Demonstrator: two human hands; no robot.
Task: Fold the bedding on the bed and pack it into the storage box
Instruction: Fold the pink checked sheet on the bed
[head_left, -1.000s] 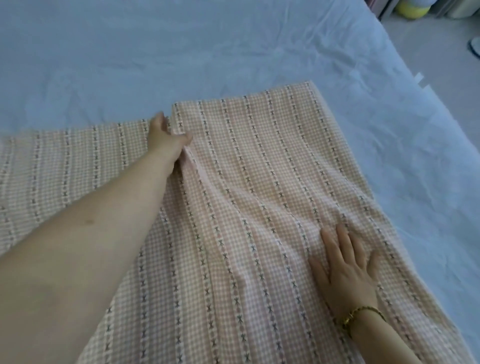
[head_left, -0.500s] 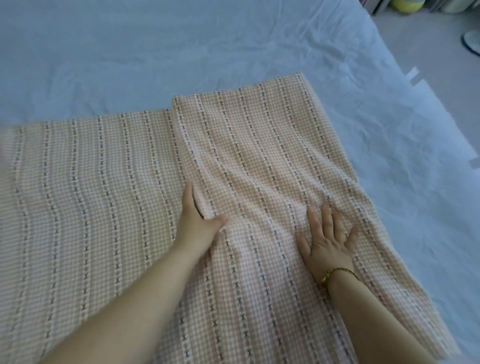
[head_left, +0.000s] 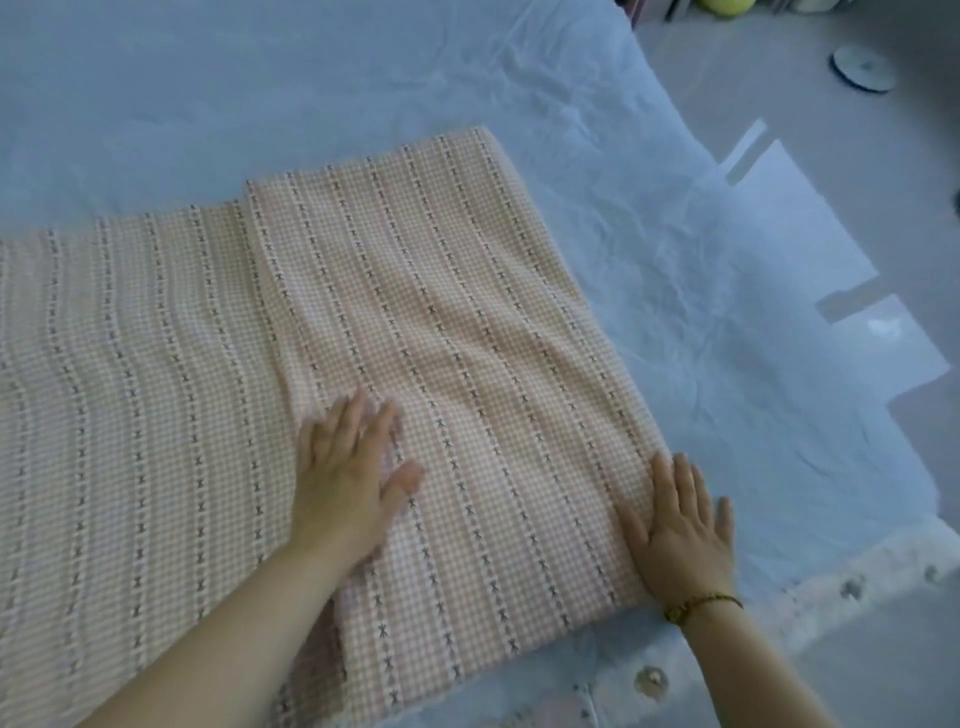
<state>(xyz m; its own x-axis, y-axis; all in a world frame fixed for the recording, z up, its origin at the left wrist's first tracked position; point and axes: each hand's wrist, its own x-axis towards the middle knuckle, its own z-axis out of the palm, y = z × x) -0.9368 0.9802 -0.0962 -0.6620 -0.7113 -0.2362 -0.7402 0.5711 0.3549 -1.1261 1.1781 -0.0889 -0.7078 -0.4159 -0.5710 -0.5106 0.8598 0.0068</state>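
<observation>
- A pale blue wrinkled bed sheet (head_left: 322, 88) covers the bed, and the far part of it is bare.
- On the grey floor past the right edge of the bed lie a round white disc (head_left: 862, 68) and some flat pale panels (head_left: 810, 244). A yellow-green round object (head_left: 727, 5) is cut by the top of the view.
- Along the near right corner of the bed runs a white fluffy border with small dark spots (head_left: 862, 587).
- The pink-and-white checked bedding with dotted stripes (head_left: 441, 322) lies flat on the near half of the bed. Its right part is folded over into a second layer, and the single layer goes on to the left, out of view.
- Nothing lies on the bedding except the two hands.
- The left hand (head_left: 350, 478) rests palm down on the folded layer near its left edge, with fingers straight and thumb spread. It is released and grasps nothing. It is a little blurred.
- The right hand (head_left: 680, 525), with a thin dark-and-gold bracelet (head_left: 701, 605) on the wrist, lies flat at the right edge of the folded layer, partly on the blue sheet. The fingers are straight and it holds nothing.
- Half a second ago the right hand pressed the middle of the folded layer; now it is out at the right edge.
- The left hand then lay along the ridge of the fold, and now it is nearer to the near edge of the bed.
</observation>
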